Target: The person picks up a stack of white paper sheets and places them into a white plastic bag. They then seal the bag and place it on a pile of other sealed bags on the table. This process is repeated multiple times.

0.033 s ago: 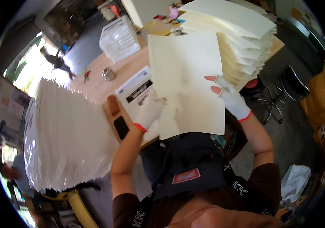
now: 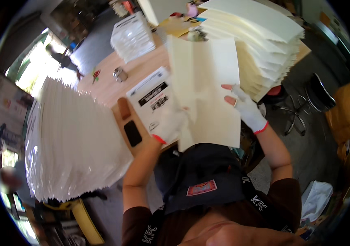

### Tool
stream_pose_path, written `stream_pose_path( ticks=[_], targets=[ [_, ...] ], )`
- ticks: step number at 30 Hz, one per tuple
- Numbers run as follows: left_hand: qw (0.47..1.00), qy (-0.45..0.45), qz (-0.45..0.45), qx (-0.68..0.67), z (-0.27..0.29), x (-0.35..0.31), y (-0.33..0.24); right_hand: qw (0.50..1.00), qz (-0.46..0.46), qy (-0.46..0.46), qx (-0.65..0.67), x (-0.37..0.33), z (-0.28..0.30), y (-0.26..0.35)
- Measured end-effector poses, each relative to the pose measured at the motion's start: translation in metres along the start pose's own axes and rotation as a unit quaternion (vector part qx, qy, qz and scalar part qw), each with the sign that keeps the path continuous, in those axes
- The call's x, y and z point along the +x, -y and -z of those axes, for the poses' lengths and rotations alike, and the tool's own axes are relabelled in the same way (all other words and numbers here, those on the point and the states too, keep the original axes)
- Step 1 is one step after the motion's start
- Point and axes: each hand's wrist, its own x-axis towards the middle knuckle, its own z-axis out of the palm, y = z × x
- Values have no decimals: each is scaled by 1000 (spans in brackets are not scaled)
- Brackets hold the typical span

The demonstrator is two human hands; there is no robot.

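Note:
A large cream paper sheet (image 2: 216, 119) stands tilted over the near edge of the table, creased lengthwise near its left side. My left hand (image 2: 174, 122), in a white glove with a red cuff, is closed on that left edge; motion blurs its fingers. At the right edge, my right hand (image 2: 246, 107), gloved alike with bare fingertips, grips the sheet with two fingertips lying over its face. Partly behind my left hand lies a white printed stack (image 2: 142, 88) with black blocks.
A tall plastic-wrapped stack (image 2: 74, 143) stands at left, beside a black phone (image 2: 132, 133) and a brown bar-shaped object (image 2: 123, 108). Fanned cream sheets (image 2: 261, 41) rise at far right. Beyond are a metal cup (image 2: 120, 74), red-handled scissors (image 2: 96, 75) and a wrapped bundle (image 2: 132, 37).
My left hand has moved right with the sheet's left edge, which now bends inward. More of the printed stack shows. My right hand stays at the right edge.

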Motion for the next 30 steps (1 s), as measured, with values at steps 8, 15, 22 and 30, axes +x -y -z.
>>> stream_pose_path(
  ticks=[8,15,22,30],
  targets=[
    [961,-27,-75,264,-100,-60,43,987,-79,-134,31,-12,-53,-173],
    [974,-165,-3,-158,-93,-34,115,994,-22,-88,-56,-9,-21,-166],
    [952,-95,67,284,-21,10,217,975,0,-3,-222,-3,-9,-118],
    [964,-173,98,-175,77,73,231,756,30,176,-629,11,-51,-79]
  ],
)
